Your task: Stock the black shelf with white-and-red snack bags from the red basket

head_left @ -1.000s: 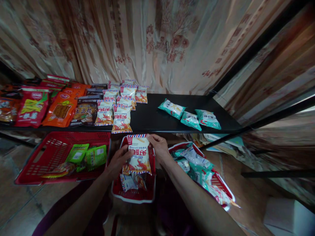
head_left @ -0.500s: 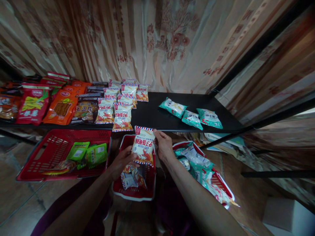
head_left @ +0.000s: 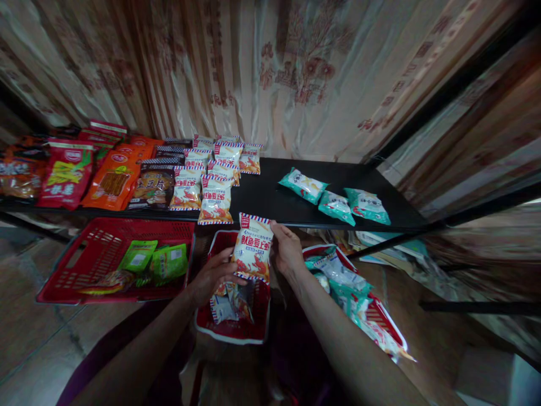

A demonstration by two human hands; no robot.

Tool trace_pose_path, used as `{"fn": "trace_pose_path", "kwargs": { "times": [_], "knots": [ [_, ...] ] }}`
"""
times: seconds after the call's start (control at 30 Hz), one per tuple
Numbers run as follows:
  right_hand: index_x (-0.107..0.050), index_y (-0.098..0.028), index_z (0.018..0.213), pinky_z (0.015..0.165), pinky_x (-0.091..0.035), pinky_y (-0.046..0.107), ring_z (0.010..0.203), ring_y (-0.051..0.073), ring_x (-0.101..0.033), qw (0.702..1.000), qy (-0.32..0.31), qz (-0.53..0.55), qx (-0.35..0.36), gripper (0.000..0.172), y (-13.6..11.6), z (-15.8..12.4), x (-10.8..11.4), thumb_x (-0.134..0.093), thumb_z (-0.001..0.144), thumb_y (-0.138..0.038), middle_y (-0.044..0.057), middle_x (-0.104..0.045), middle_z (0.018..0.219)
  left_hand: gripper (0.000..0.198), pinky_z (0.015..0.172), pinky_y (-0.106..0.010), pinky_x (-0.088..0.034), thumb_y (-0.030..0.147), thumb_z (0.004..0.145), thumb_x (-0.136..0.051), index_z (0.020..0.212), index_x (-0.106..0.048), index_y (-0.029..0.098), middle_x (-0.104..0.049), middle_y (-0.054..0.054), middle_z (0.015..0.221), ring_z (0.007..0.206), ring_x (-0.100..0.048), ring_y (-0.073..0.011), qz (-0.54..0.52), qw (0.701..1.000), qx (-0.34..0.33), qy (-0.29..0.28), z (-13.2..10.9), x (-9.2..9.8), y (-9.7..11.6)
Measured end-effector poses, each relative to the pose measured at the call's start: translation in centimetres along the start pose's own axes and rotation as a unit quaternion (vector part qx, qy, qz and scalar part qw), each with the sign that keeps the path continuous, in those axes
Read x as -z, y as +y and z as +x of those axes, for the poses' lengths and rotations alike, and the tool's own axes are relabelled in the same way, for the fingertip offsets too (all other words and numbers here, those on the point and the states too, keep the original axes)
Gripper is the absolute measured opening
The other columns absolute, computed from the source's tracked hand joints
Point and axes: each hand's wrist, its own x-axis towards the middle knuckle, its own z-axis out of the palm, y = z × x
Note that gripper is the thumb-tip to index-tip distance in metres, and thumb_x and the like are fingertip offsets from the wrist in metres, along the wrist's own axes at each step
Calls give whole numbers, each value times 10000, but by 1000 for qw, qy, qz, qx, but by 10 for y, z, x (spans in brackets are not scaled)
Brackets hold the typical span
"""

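Note:
I hold a white snack packet (head_left: 255,248) with red lettering and a striped top edge, upright, just below the front edge of the black shelf (head_left: 270,208). My left hand (head_left: 211,276) grips its lower left side. My right hand (head_left: 287,248) pinches its right edge near the top. Under the packet stands a small red basket (head_left: 236,330) with a few more of the same packets. On the shelf, several matching white packets (head_left: 215,197) lie in rows left of the held one.
Three teal packets (head_left: 333,197) lie on the shelf's right part. Red, orange and dark bags (head_left: 105,180) fill its left. A wide red basket (head_left: 76,270) with green packets sits at the left, another basket of teal packets (head_left: 355,293) at the right. A curtain hangs behind.
Both hands have lifted the white packet out of the small basket and up to the shelf's front edge. The view has shifted slightly.

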Motion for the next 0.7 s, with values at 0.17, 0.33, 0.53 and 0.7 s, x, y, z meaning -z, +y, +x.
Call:
{"fn": "trace_pose_path", "kwargs": {
  "times": [0.17,0.33,0.53,0.7],
  "knots": [
    [-619,-176,624,406,-328,204,379,54,-382,1000,0,10,-5,321,0,-1,-1,-831,485,-372,-81,-489,435,459,770,-392,-527,283,762,-652,1203,-579,177,-652,-131,1127,1018,-608,-297,12,999,-5,-43,-1,0,1],
    [-623,-177,613,415,-302,210,399,62,-375,999,4,-11,31,328,-1,1,2,-825,493,-405,-77,-480,431,449,784,-378,-528,296,798,-624,1229,-559,190,-641,-128,1154,1028,-608,-286,41,997,-8,-64,-2,-3,3],
    [-629,-178,636,412,-285,208,395,62,-365,999,7,-37,38,341,-1,2,3,-804,526,-450,-84,-465,425,465,722,-357,-550,317,799,-627,1241,-555,191,-658,-133,1113,974,-635,-284,69,996,-7,-51,0,0,-2],
    [-588,-177,575,415,-311,193,406,50,-383,999,1,-30,27,378,-8,-2,-3,-822,483,-460,-79,-490,447,443,645,-343,-559,325,759,-673,1173,-610,180,-688,-126,1019,873,-662,-272,70,997,-13,-24,0,-2,0]
  ]
}}
